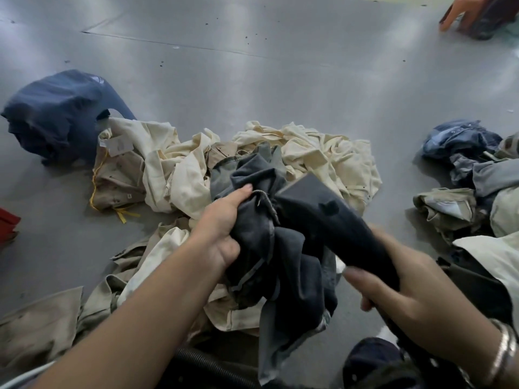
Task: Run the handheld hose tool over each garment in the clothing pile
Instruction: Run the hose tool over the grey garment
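My left hand (222,231) grips a bunched dark grey garment (278,265) and holds it up over the clothing pile (182,164) of cream and khaki pieces on the floor. My right hand (404,293) grips the handle of the black hose tool (328,217). The tool's flat nozzle end points away from me and lies against the dark garment near my left fingers. A black ribbed hose (213,366) shows at the bottom edge, below my left forearm.
A navy garment (56,113) lies in a heap at the far left. A second heap of blue, grey and khaki clothes (471,175) sits at the right. Grey floor (252,80) stretches beyond. An orange stool (460,15) stands at the top right; a red object (7,223) is at the left edge.
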The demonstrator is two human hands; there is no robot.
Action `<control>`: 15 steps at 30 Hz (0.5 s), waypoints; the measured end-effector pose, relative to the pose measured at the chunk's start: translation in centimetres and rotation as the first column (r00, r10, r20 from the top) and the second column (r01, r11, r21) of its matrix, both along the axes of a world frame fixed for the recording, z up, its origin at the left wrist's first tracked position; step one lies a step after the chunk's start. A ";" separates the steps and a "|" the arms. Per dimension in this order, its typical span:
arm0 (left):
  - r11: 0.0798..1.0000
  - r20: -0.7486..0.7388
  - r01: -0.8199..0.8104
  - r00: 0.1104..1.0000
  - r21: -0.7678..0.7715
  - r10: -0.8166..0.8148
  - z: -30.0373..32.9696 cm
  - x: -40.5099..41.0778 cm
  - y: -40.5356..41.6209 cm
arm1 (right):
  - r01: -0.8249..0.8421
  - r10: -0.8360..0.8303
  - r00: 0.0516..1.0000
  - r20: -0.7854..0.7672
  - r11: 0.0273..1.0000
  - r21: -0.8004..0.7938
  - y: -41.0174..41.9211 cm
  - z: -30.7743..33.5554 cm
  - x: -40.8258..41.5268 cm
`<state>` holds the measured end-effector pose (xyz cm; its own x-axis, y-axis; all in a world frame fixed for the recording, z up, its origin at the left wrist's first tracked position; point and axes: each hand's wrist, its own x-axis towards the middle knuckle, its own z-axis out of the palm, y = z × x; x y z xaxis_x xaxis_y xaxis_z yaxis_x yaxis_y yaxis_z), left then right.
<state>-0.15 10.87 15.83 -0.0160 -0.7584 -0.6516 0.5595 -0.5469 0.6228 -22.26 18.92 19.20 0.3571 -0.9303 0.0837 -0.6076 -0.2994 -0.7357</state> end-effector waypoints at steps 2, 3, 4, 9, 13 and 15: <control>1.000 -0.011 0.005 1.000 0.001 -0.005 0.0 -0.3 0.0 | -0.027 0.028 0.998 -0.053 0.999 0.019 0.8 -0.4 -0.1; 1.000 -0.013 0.011 1.000 0.002 -0.011 0.0 -0.5 0.1 | -0.043 0.045 0.996 -0.072 0.999 0.030 1.1 -0.5 -0.1; 1.000 -0.009 0.016 1.000 0.003 -0.016 -0.1 -0.9 0.2 | -0.054 0.057 0.994 -0.095 0.998 0.037 1.2 -0.5 0.1; 0.998 0.021 0.015 1.000 -0.062 -0.014 -1.1 -2.7 1.3 | 0.055 -0.066 0.979 -0.191 0.997 -0.062 0.5 -0.4 1.2; 0.998 0.031 0.024 0.999 -0.063 -0.023 -1.4 -3.0 1.6 | 0.205 -0.221 0.968 -0.116 0.970 -0.132 -0.9 0.4 1.0; 0.999 0.024 0.036 0.999 -0.039 -0.035 -1.2 -2.8 1.4 | 0.187 -0.197 0.977 -0.078 0.975 -0.117 -0.9 1.3 0.3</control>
<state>-2.91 12.27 14.61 -0.0287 -0.7826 -0.6219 0.5250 -0.5412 0.6568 -21.95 18.00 20.54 0.1832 -0.9694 0.1636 -0.7225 -0.2456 -0.6463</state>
